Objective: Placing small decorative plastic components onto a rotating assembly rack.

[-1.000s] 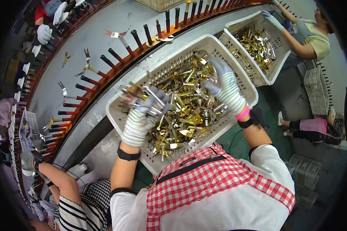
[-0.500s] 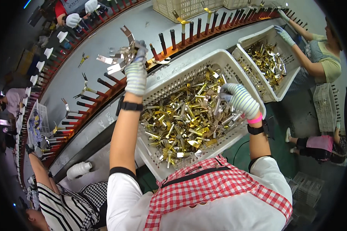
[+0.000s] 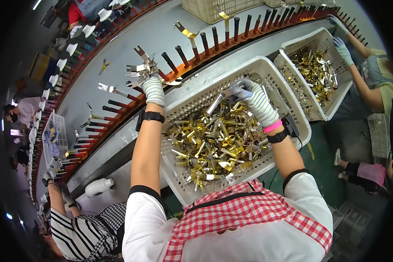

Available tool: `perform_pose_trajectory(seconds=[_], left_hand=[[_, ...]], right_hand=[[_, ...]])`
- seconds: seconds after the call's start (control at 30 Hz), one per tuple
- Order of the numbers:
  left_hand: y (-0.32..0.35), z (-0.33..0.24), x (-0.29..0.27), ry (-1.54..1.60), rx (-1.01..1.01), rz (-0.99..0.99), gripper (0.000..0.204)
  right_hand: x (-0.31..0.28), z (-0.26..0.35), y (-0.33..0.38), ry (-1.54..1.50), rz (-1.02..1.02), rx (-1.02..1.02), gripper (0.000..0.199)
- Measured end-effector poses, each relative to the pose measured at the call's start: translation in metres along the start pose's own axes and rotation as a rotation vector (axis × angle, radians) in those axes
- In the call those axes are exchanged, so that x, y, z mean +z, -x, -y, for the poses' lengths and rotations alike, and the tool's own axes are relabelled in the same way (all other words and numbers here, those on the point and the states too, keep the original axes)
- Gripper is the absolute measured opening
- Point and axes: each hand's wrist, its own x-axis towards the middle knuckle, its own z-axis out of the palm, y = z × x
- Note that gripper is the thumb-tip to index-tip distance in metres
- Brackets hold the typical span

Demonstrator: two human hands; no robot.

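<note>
Change noted: right hand [image 3: 252, 98] has shifted leftward over near crate [image 3: 288, 100], grip pinching one metal piece [image 3: 215, 104]; left hand [image 3: 153, 90], beyond crate's upper-left side, clasps metal cluster [image 3: 139, 68]. Both grips occupied.

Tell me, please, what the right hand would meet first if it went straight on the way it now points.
Aside from the metal part it holds, the right hand would probably meet the far-left rim of the basket first; its height is unclear, so it might pass over.
</note>
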Motion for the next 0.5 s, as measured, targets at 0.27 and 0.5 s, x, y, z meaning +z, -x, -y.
perform_pose_trajectory(seconds=[0.27, 0.5], left_hand=[[0.171, -0.115, -0.029, 0.653, -0.268, 0.399, 0.032], [0.197, -0.036, -0.046, -0.851, 0.788, 0.921, 0.027]], right_hand=[[0.000, -0.018, -0.008, -0.178, -0.092, -0.017, 0.030], [0.039, -0.012, 0.005, -0.025, 0.120, -0.188, 0.022]])
